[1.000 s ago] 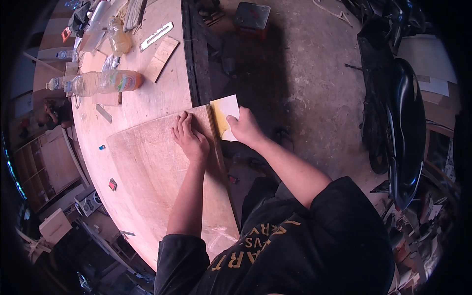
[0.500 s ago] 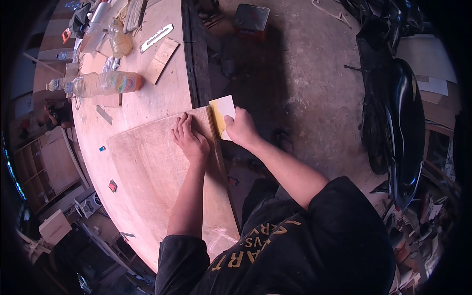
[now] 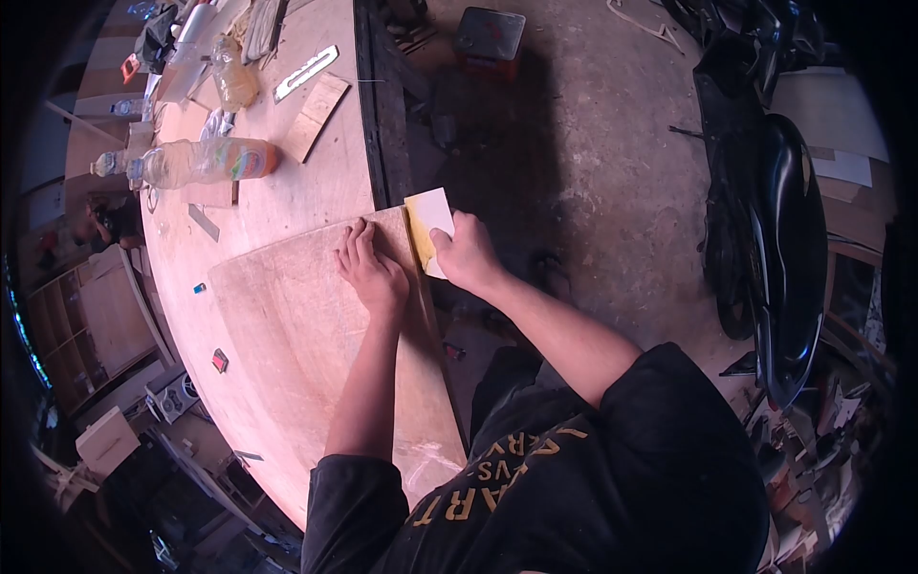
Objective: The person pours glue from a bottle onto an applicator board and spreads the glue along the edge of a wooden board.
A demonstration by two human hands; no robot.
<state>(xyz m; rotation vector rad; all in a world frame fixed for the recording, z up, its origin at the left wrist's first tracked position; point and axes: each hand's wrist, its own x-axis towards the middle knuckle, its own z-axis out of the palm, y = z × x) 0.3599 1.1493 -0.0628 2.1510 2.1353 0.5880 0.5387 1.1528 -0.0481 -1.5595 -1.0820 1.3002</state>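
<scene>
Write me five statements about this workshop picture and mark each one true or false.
1. The left hand rests on top of the board. True.
2. The card is in the left hand. False: the right hand grips the card, at the board's right edge in the picture.
3. The slotted strip lies on the bench, beyond the board. True.
4. The lettering on the shirt is blue. False: the lettering on the shirt is gold.
5. The motorbike is on the left of the picture. False: the motorbike is on the right.
</scene>
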